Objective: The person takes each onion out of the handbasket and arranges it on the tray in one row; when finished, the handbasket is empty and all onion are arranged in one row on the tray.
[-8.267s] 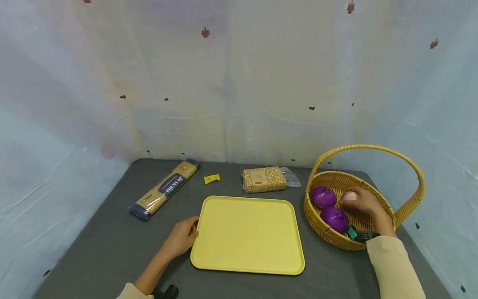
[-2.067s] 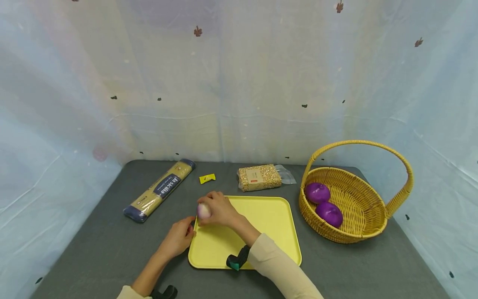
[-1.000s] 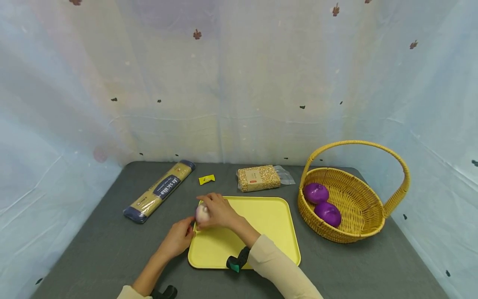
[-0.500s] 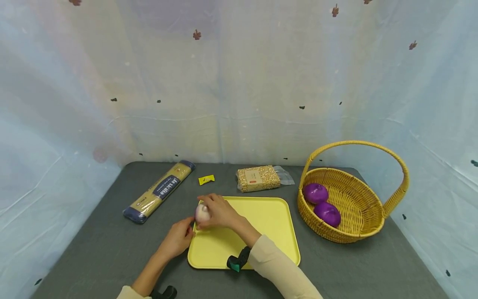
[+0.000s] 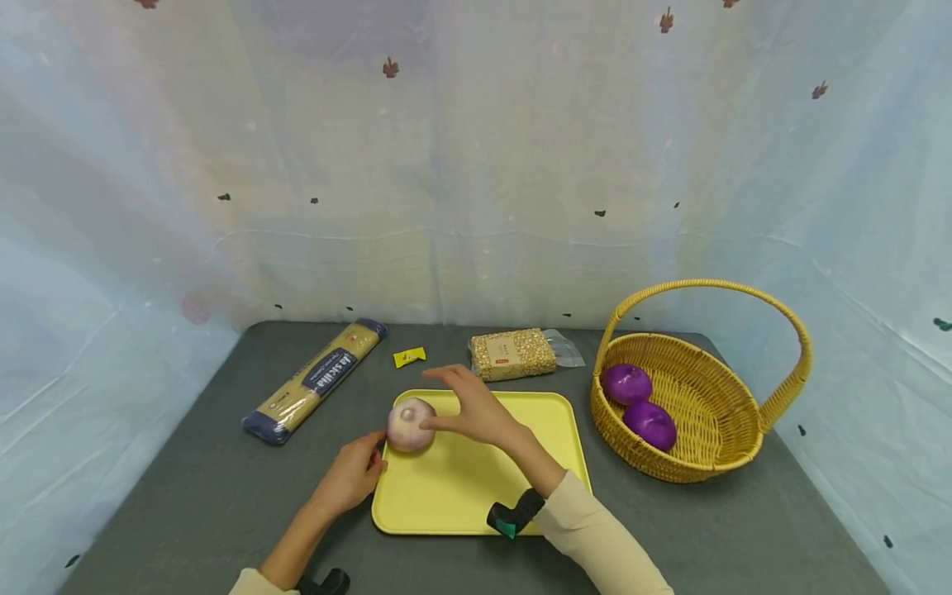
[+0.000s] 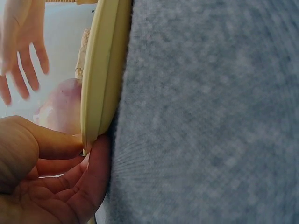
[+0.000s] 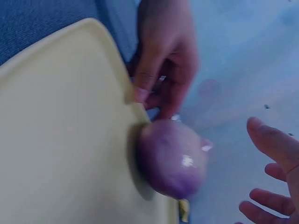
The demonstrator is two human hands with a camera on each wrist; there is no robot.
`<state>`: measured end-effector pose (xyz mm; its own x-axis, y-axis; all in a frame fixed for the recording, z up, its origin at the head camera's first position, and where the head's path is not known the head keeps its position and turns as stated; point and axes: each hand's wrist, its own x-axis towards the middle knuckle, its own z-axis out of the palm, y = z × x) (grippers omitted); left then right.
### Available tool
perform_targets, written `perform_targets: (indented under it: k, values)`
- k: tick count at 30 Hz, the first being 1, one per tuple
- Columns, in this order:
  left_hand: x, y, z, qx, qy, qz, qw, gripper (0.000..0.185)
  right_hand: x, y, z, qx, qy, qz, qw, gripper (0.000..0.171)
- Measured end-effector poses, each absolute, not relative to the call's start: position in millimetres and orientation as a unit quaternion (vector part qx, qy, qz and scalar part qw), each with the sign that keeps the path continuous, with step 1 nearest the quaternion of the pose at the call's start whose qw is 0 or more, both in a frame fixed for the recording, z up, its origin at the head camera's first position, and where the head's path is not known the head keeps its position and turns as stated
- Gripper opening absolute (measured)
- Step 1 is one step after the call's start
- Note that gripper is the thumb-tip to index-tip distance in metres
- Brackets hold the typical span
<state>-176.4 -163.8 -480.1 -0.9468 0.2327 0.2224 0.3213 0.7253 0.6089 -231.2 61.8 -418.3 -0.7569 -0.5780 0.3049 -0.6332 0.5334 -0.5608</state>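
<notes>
A pale purple onion (image 5: 407,428) sits on the yellow tray (image 5: 461,496), by its left rim toward the back. My right hand (image 5: 479,411) is just right of the onion with thumb and fingers spread, holding nothing. In the right wrist view the right hand (image 7: 279,172) is apart from the onion (image 7: 170,158). At the tray's left edge my left hand (image 5: 349,475) pinches the rim. The left wrist view has its thumb (image 6: 58,144) on the rim's upper side and fingers curled beneath.
A wicker basket (image 5: 714,405) with a tall handle stands to the right, holding two shiny purple onions (image 5: 650,426). Behind the tray lie a pasta packet (image 5: 316,382), a small yellow wrapped piece (image 5: 410,357) and a vacuum bag of yellowish kernels (image 5: 513,354). A pale curtain hangs behind the table.
The right hand took the pale onion from the basket to the tray's left side, then let go and drew back to the right. The left hand has stayed at the rim.
</notes>
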Motion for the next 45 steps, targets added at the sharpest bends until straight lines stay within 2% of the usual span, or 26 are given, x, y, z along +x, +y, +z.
perform_targets:
  k: [6,16,23,30,45]
  values:
    - [-175.9,-163.2,-480.1,-0.152,-0.925,-0.342,0.067,0.032,-223.0,97.1,-406.4,0.353,-0.84,0.403,0.08,0.059]
    - [-175.7,-163.1,-479.8,-0.148,-0.925,-0.344,0.061,0.032,-211.4,173.6,-392.3,0.298,-0.844,0.415,0.165,0.053]
    - [-176.1,-163.1,-479.3,-0.142,-0.927,-0.343,0.047,0.033,-183.8,200.4,-346.7,0.258,-0.845,0.416,0.214,0.049]
    - [-175.6,-162.9,-478.7,-0.135,-0.929,-0.343,0.038,0.033,-185.5,231.3,-337.9,0.236,-0.835,0.418,0.27,0.049]
    - [-176.1,-163.3,-478.7,-0.135,-0.931,-0.337,0.035,0.034,-182.5,278.5,-321.5,0.164,-0.847,0.421,0.28,0.047]
